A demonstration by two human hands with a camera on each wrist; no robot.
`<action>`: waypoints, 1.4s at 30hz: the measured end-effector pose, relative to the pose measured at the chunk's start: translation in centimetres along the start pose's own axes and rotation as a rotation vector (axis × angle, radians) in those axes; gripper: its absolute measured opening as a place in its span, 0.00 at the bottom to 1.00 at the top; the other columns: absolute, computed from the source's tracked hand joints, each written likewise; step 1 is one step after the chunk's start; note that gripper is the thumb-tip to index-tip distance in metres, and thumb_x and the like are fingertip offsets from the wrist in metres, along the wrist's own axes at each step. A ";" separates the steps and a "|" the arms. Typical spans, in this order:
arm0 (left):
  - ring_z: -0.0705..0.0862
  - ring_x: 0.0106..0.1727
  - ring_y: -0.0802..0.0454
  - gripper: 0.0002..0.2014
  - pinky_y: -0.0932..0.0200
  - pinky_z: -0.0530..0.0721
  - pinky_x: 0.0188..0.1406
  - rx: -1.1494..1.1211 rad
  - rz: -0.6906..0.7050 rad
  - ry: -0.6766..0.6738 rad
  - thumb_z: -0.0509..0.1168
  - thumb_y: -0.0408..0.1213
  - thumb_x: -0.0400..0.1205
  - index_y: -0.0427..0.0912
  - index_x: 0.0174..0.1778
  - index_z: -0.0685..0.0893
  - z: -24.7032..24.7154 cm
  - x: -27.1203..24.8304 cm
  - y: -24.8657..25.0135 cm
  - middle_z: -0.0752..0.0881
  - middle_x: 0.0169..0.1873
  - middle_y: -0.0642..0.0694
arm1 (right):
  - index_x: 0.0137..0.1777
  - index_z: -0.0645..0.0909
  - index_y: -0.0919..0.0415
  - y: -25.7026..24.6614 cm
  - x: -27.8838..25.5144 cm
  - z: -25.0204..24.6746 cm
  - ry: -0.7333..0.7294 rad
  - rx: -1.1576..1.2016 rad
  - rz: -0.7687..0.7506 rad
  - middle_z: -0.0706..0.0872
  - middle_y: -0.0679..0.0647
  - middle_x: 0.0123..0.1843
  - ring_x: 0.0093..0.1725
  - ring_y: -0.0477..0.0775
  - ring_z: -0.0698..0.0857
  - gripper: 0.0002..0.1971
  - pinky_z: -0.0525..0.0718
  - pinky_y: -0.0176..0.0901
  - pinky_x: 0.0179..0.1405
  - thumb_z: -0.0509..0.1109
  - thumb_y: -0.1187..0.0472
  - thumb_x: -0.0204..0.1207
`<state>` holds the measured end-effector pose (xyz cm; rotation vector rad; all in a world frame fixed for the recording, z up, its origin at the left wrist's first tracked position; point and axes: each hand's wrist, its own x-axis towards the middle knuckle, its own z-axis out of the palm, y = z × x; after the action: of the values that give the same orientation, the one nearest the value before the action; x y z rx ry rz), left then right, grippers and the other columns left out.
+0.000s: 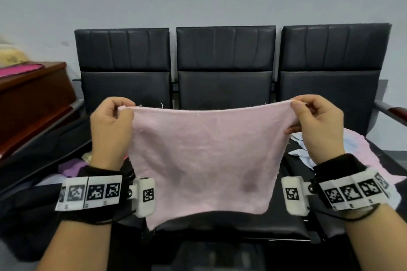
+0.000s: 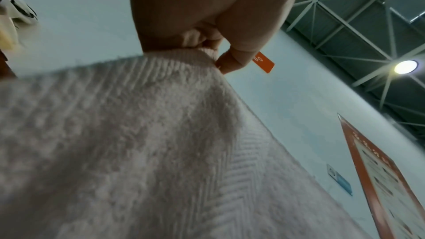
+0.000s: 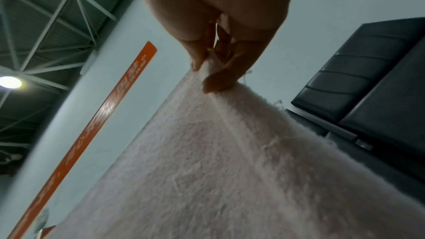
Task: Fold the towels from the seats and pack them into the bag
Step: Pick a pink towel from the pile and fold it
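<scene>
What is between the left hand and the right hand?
In the head view, the top edge of the pink towel spans from the left hand to the right hand; each pinches a corner.

Right hand (image 3: 214, 30) pinching pink towel (image 3: 230, 170) corner, black seats (image 3: 368, 88) beside

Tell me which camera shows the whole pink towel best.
The head view: the pink towel hangs spread between the left hand and right hand, each pinching a top corner. Each wrist view shows only a pinched corner and blurred nearby cloth.
</scene>
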<state>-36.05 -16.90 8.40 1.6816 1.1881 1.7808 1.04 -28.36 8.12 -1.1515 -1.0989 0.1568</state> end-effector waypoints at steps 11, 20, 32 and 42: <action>0.85 0.44 0.47 0.05 0.48 0.83 0.47 0.009 -0.276 -0.131 0.68 0.29 0.79 0.40 0.47 0.89 5.9 2.2 -6.4 0.91 0.46 0.36 | 0.36 0.86 0.48 8.0 3.2 2.6 -0.050 -0.097 0.227 0.89 0.52 0.37 0.43 0.57 0.91 0.13 0.92 0.57 0.48 0.72 0.66 0.78; 0.87 0.46 0.52 0.08 0.53 0.84 0.49 -0.076 -0.040 -0.105 0.66 0.32 0.81 0.48 0.48 0.88 5.7 4.0 -6.2 0.90 0.45 0.49 | 0.44 0.84 0.43 7.1 4.2 1.1 0.037 0.028 0.041 0.91 0.46 0.44 0.45 0.47 0.89 0.04 0.87 0.36 0.47 0.70 0.55 0.77; 0.82 0.39 0.46 0.14 0.56 0.78 0.43 0.161 -0.623 -0.511 0.63 0.15 0.72 0.35 0.28 0.88 5.3 -8.2 -17.1 0.87 0.30 0.37 | 0.39 0.82 0.63 18.7 -10.5 -1.7 -0.179 -0.225 0.537 0.85 0.53 0.36 0.37 0.48 0.81 0.10 0.78 0.26 0.34 0.67 0.74 0.80; 0.83 0.35 0.52 0.13 0.59 0.79 0.37 0.176 -0.670 -0.604 0.63 0.17 0.73 0.35 0.27 0.87 4.6 -8.9 -18.0 0.87 0.27 0.45 | 0.40 0.84 0.62 19.6 -11.1 -2.5 -0.214 -0.197 0.594 0.90 0.44 0.31 0.31 0.36 0.84 0.08 0.80 0.26 0.32 0.69 0.73 0.79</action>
<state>-34.58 -12.61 -11.65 1.4909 1.4026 0.7209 5.43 -27.78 -14.07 -1.6473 -0.9416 0.6574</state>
